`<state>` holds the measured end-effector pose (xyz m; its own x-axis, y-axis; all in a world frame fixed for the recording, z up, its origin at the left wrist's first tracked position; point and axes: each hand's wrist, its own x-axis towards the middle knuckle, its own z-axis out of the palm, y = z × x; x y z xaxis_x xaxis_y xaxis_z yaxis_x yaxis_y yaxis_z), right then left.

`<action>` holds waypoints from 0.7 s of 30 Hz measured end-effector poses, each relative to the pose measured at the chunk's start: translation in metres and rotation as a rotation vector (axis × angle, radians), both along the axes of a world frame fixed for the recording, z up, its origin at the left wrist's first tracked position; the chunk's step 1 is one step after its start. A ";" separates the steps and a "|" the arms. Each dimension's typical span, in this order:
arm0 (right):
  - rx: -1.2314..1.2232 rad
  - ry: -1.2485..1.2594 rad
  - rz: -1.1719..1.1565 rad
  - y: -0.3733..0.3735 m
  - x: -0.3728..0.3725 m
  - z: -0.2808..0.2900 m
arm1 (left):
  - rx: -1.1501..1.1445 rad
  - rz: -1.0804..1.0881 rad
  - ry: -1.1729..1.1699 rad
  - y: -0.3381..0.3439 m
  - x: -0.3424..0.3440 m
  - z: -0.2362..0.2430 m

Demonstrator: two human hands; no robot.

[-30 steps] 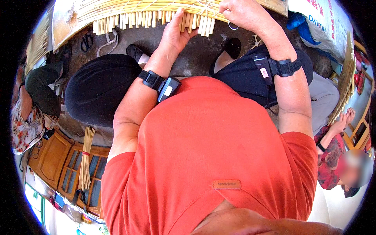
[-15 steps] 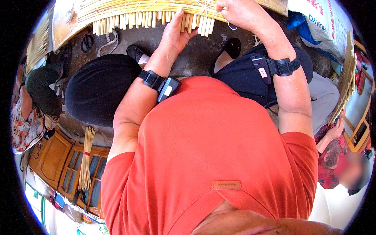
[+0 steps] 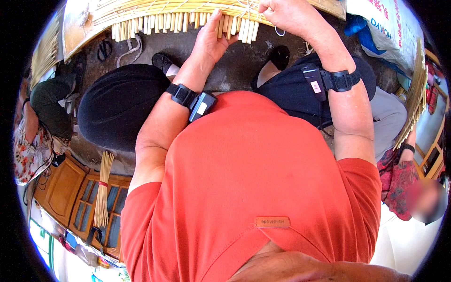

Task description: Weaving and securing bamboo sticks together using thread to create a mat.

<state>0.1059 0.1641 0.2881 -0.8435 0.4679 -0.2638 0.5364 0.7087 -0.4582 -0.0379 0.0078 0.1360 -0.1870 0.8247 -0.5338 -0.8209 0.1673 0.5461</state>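
Now, left hand (image 3: pixel 213 44): grasping, thumb above and fingers under the short stalk ends along the near edge of the laced stalk mat (image 3: pixel 162 8).
Right hand (image 3: pixel 291 18): up at the mat, right of that grip, fingers curled in; the top of the view crops it, so whether it pinches string, I cannot tell.
White string loop (image 3: pixel 280 35): hanging off the mat's near edge, just below the right hand.
Lacing: strings cross the visible stalks, so this stretch of mat looks largely bound, I'd judge; ends sit uneven, a string hangs loose, and the far edge is out of sight, so what's left can't be measured.
Dark scissors, apparently (image 3: pixel 104 50): below the mat's left part, near a whitish strap (image 3: pixel 132 52).
Woven sack (image 3: pixel 397 30): right of the mat.
Red-banded stalk bundle (image 3: pixel 102 202): unused, well below the mat's left end.
Co-worker's arm (image 3: pixel 410 141): far right of the mat.
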 end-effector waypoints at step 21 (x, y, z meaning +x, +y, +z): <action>0.073 0.077 0.041 0.002 0.002 -0.009 | -0.019 0.010 -0.023 0.002 0.000 -0.004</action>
<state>0.1082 0.1660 0.2788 -0.8790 0.4477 -0.1641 0.4712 0.7625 -0.4433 -0.0379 0.0099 0.1315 -0.1828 0.8126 -0.5534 -0.8351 0.1687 0.5236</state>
